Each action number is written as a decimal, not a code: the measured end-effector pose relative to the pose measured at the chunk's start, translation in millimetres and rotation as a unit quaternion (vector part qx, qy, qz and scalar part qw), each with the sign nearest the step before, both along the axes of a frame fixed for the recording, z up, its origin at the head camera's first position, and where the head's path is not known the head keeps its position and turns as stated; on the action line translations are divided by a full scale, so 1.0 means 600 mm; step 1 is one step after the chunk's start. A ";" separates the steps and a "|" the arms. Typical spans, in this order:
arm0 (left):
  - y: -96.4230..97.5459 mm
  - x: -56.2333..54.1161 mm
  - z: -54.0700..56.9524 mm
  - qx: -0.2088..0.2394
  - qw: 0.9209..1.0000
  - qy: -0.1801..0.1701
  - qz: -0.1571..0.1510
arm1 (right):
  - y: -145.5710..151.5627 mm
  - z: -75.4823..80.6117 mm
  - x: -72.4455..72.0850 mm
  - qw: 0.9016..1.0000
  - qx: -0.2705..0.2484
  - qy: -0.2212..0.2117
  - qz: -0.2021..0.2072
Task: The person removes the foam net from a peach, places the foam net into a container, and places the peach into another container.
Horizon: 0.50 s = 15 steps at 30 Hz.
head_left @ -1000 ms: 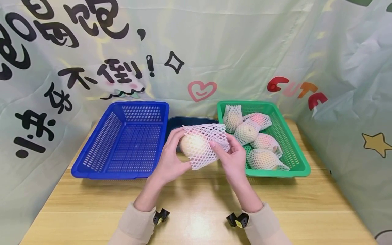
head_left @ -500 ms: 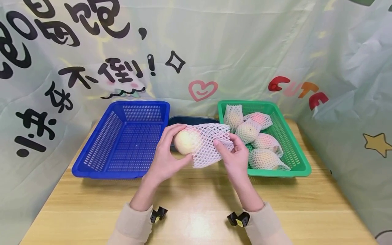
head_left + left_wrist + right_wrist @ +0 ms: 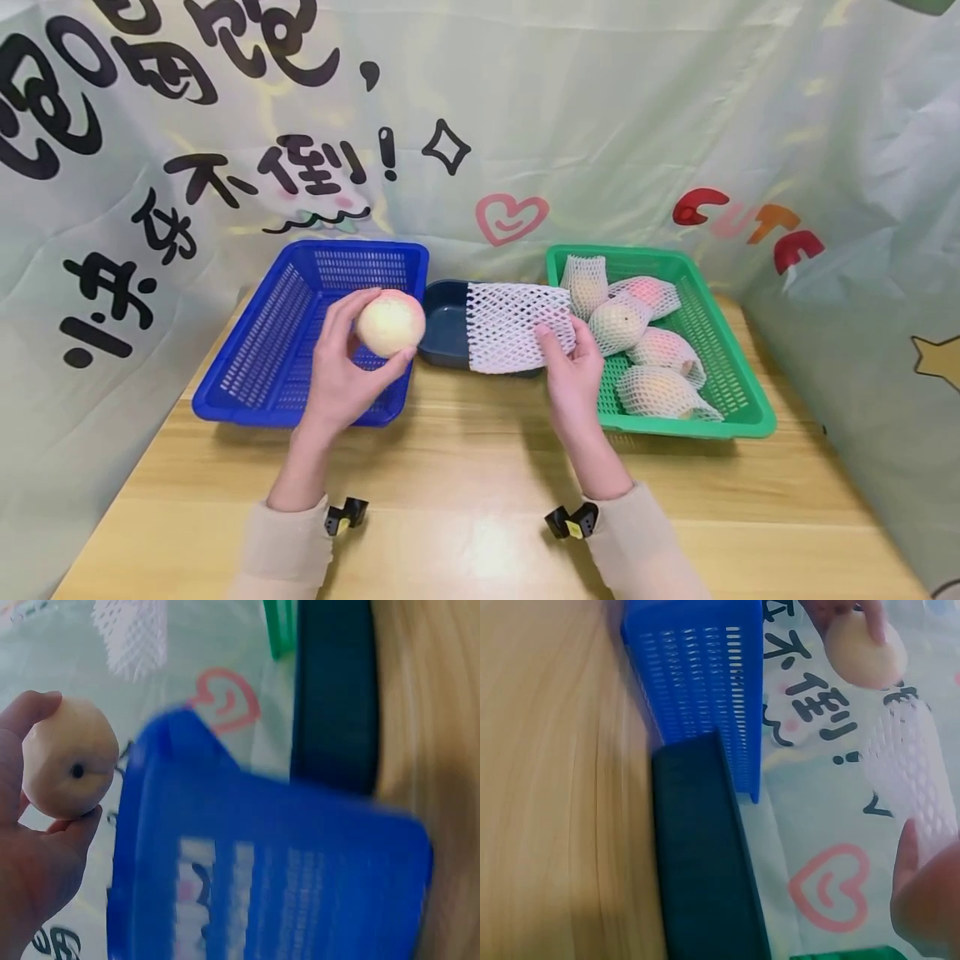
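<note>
A bare peach [image 3: 390, 325], pale yellow with a pink blush, is gripped between the thumb and fingers of my left hand [image 3: 341, 379]. It is held up over the right side of the blue basket [image 3: 225, 392]. In the left wrist view a small dark spot shows on the peach [image 3: 71, 761]. My right hand [image 3: 576, 375] pinches the right end of a white foam net sleeve [image 3: 510, 329], which hangs flat and holds no fruit. The sleeve overlaps a dark blue tray [image 3: 444, 329] behind it and hides much of that tray.
At the right stands a green basket [image 3: 738, 417] with several net-wrapped peaches [image 3: 617, 325] inside. The dark tray sits between the two baskets, near the fabric backdrop [image 3: 600, 125]. Wooden table [image 3: 450, 483] stretches in front of them.
The peach has come out of the foam net sleeve. My left hand has carried it left to the blue basket, while my right hand keeps the sleeve, now flattened.
</note>
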State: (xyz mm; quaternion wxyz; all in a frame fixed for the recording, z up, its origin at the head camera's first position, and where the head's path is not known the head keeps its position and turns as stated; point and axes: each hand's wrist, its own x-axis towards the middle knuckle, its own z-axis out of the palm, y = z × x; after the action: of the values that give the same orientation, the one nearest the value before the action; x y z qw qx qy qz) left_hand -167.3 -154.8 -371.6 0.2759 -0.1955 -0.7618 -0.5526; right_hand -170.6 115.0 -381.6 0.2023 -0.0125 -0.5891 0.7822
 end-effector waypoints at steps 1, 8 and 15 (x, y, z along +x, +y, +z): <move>-0.010 0.001 -0.001 -0.002 1.000 -0.008 0.012 | -0.005 -0.001 -0.005 1.000 -0.011 -0.001 0.000; -0.069 0.005 -0.012 -0.068 0.992 -0.063 0.087 | -0.039 -0.018 -0.043 0.998 -0.044 -0.035 -0.022; -0.107 0.003 -0.025 -0.175 0.970 -0.127 0.112 | -0.062 -0.049 -0.086 0.995 0.035 -0.083 -0.044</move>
State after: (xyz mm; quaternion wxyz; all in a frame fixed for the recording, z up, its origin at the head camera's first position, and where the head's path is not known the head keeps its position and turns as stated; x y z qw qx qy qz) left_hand -165.3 -218.9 -386.5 0.1981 -0.0824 -0.8925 -0.3967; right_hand -222.0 77.7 -410.9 0.1871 -0.0961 -0.6294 0.7481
